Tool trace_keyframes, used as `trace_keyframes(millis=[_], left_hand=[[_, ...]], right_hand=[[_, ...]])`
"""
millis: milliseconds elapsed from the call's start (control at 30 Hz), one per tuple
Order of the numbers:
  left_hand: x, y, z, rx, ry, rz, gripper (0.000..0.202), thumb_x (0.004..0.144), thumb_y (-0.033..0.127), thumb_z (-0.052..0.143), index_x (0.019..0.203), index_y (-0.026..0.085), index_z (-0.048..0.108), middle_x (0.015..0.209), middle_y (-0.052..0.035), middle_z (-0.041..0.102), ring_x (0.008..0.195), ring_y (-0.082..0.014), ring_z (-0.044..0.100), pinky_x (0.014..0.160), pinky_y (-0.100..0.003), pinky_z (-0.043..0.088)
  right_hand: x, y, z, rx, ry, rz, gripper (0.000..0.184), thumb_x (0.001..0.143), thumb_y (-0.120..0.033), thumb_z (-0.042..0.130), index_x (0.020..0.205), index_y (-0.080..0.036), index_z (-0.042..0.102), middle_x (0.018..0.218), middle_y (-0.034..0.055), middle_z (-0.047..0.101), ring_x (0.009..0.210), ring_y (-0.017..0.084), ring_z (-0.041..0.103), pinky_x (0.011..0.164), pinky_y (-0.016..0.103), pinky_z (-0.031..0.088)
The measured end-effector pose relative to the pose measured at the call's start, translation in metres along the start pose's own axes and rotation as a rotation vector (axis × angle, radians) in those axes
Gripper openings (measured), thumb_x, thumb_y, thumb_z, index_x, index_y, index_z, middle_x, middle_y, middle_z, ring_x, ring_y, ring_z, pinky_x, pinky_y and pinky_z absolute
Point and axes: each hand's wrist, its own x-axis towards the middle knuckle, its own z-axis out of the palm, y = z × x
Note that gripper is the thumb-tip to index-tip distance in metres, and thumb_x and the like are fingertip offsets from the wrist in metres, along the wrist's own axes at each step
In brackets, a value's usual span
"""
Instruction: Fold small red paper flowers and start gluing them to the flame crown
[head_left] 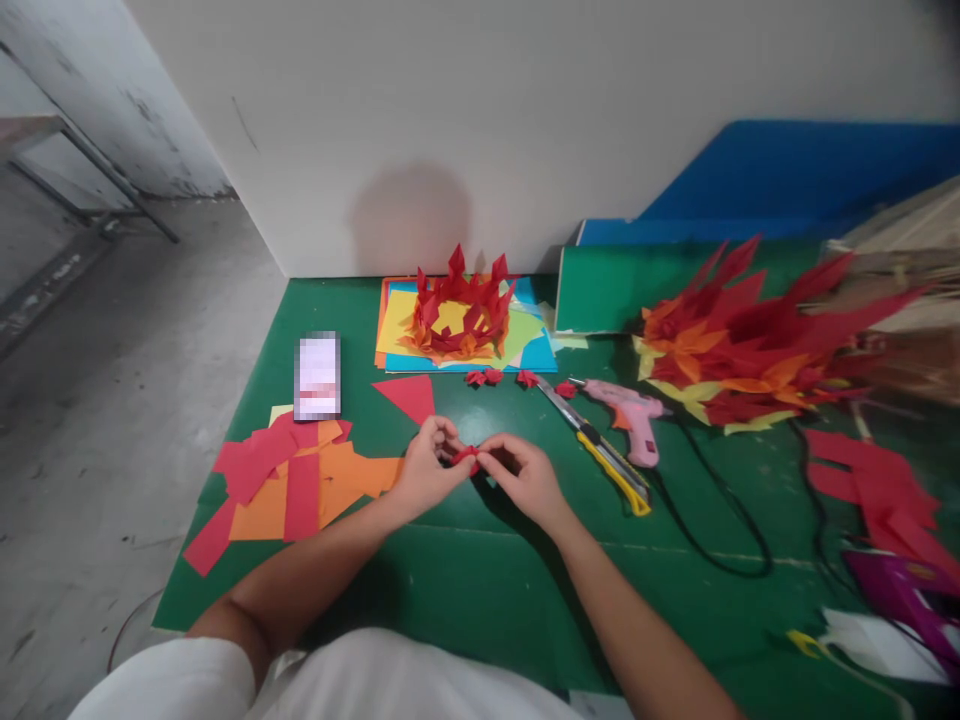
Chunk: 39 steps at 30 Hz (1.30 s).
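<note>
Over the middle of the green table, a small folded red paper piece (466,458) is pinched between my two hands. My left hand (433,465) grips its left side, with thumb and fingers closed. From the other side, my right hand (521,478) pinches it between thumb and forefinger. My fingers cover much of the piece, so its full shape is hidden. Just beyond my hands lie several small red folded paper pieces (484,377) in a loose row. A red paper triangle (411,397) rests beyond my left hand.
Left are loose red and orange paper pieces (304,485) and a phone (316,378). A red-orange paper crown (459,315) stands on coloured sheets (390,320) at the back. To the right lie a yellow cutter knife (604,455), a corded pink glue gun (630,415) and a larger paper crown (750,350).
</note>
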Motion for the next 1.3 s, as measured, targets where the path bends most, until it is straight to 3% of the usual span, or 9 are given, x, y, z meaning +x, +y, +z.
trace_keyframes(millis=[100,167,400,733,933,1300], left_hand=[[0.0,-0.004,-0.001,0.041,-0.045,0.029,0.037,0.065,0.022,0.071,0.086,0.02,0.041,0.069,0.0051,0.057,0.06,-0.0074,0.055,0.059,-0.021,0.043],[0.0,-0.006,-0.001,0.06,-0.069,0.046,0.036,0.065,0.021,0.07,0.087,0.02,0.041,0.069,0.0049,0.057,0.06,-0.0076,0.055,0.059,-0.021,0.043],[0.002,-0.005,0.001,-0.061,-0.07,-0.025,0.034,0.064,0.019,0.071,0.084,0.019,0.043,0.071,0.0042,0.054,0.062,-0.0069,0.054,0.059,-0.02,0.043],[0.003,-0.008,0.002,-0.132,-0.092,-0.041,0.03,0.062,0.029,0.075,0.077,0.015,0.052,0.072,0.0007,0.057,0.065,-0.0082,0.057,0.062,-0.022,0.047],[0.004,-0.007,0.001,-0.159,-0.048,0.0,0.033,0.063,0.029,0.076,0.079,0.015,0.051,0.071,0.0029,0.056,0.065,-0.0071,0.057,0.06,-0.02,0.046],[0.007,-0.005,0.0,-0.266,-0.025,-0.053,0.035,0.058,0.026,0.08,0.078,0.014,0.053,0.07,0.0023,0.059,0.065,-0.006,0.058,0.062,-0.018,0.049]], right_hand=[[0.001,-0.001,0.0,0.053,-0.015,-0.028,0.015,0.081,-0.034,0.059,0.083,-0.019,0.061,0.076,0.0034,0.065,0.067,0.015,0.062,0.061,0.026,0.052],[0.001,-0.003,0.0,0.003,-0.012,-0.068,0.013,0.081,-0.031,0.058,0.078,-0.019,0.061,0.075,0.0033,0.063,0.067,0.015,0.061,0.061,0.026,0.051],[-0.001,-0.005,0.004,-0.19,0.145,-0.224,0.011,0.084,-0.023,0.055,0.073,-0.021,0.06,0.071,0.0018,0.063,0.067,0.015,0.06,0.064,0.028,0.049],[-0.003,0.001,0.0,-0.345,0.109,-0.41,0.009,0.083,-0.017,0.057,0.085,-0.024,0.064,0.079,0.0025,0.068,0.074,0.016,0.063,0.07,0.031,0.051],[-0.003,-0.002,0.001,-0.352,0.169,-0.395,0.01,0.083,-0.017,0.058,0.089,-0.023,0.064,0.083,0.0027,0.069,0.077,0.017,0.064,0.072,0.031,0.052],[-0.001,0.006,-0.005,-0.363,0.038,-0.506,0.021,0.086,-0.011,0.05,0.095,-0.024,0.063,0.089,0.0055,0.064,0.082,0.017,0.06,0.072,0.033,0.051]])
